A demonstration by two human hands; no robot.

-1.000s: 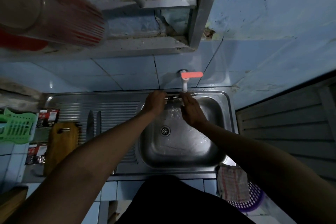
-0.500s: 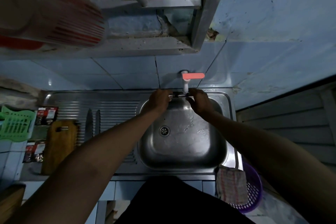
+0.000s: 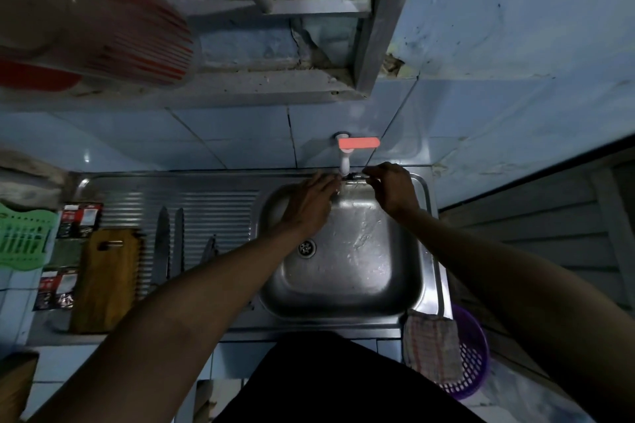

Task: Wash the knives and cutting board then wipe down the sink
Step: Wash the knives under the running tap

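From the head view, both hands reach to the sink's (image 3: 427,251) back rim under the white tap (image 3: 344,165). The right hand (image 3: 391,187) pinches a small dark knife (image 3: 355,176) there; the left hand (image 3: 309,199) touches it with straight fingers. The wooden cutting board (image 3: 106,282) and two more knives (image 3: 170,244) lie well to the left on the drainboard.

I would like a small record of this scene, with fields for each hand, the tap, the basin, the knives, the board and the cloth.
left hand: under the tap, fingers loosely extended, no clear grip
right hand: pinches a thin dark item by the spout; what it is cannot be told
tap: white, red lever pointing right
basin: steel, wet, nothing lying in it
knives: side by side on the drainboard, left of the basin
board: wooden, left of the knives
cloth: checked, hangs over the sink's near right corner
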